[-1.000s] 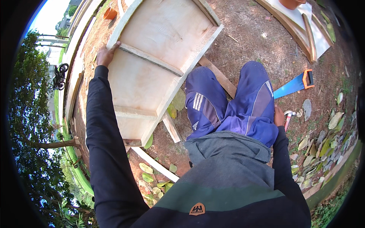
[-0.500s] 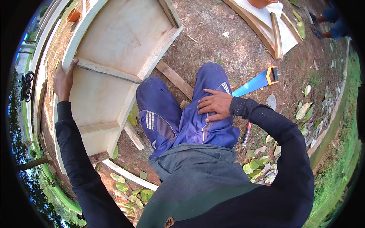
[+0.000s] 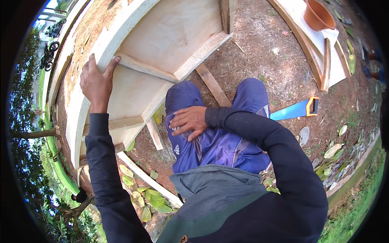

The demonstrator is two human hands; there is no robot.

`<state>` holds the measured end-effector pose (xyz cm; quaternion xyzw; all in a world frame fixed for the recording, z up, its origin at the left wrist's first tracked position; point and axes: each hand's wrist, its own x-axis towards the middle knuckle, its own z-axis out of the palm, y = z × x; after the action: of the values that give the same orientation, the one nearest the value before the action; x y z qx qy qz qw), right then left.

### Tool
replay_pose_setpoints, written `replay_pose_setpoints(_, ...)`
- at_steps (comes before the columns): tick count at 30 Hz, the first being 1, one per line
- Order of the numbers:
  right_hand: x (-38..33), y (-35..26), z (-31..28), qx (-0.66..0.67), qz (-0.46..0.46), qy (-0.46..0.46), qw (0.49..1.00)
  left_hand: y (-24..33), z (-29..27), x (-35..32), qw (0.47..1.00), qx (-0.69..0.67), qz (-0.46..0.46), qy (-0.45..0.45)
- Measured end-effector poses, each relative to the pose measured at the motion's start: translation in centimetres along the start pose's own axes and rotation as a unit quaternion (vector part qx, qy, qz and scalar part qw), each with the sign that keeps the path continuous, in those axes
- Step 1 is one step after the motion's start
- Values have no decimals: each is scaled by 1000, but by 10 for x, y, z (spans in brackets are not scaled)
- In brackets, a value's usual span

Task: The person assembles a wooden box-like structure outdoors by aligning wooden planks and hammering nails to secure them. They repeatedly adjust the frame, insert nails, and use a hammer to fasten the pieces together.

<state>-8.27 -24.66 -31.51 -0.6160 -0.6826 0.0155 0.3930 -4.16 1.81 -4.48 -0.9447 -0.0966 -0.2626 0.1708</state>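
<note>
My left hand (image 3: pixel 97 83) grips the outer rim of a large framed plywood panel (image 3: pixel 162 44). Its thumb lies over the inner side and its fingers reach around the outer edge. Pale wooden battens border the panel and cross it, and it stands tilted at the left, close against my left knee. Across my lap, my right hand (image 3: pixel 188 122) rests flat on the left thigh of my blue trousers (image 3: pixel 251 95), fingers loosely apart and holding nothing. A handsaw (image 3: pixel 289 110) with a blue blade and an orange-black handle lies beyond my right knee.
An orange-brown basin (image 3: pixel 318 17) sits on another white board framed with wood (image 3: pixel 312 48) at the far right. Loose wooden strips (image 3: pixel 212 85) lie on the soil near my knees. Leaves (image 3: pixel 152 198) are scattered about. Motorbikes (image 3: pixel 49 56) stand at far left.
My right hand has slid leftward from my right thigh to my left one. The left hand keeps its hold on the panel's rim. The whole view has shifted, moving surroundings rightward.
</note>
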Motion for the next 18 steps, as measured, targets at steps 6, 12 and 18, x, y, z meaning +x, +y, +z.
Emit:
replay_pose_setpoints(6,1,54,-25,-33,413,117,903,-2,-5,-17,1000,13,8,21)
replay_pose_setpoints(12,-19,38,2,-89,88,193,973,1,3,4,1000,-4,13,6)
replay_pose_setpoints(18,-117,56,-71,-5,659,149,737,-8,-3,-20,999,36,-5,2)
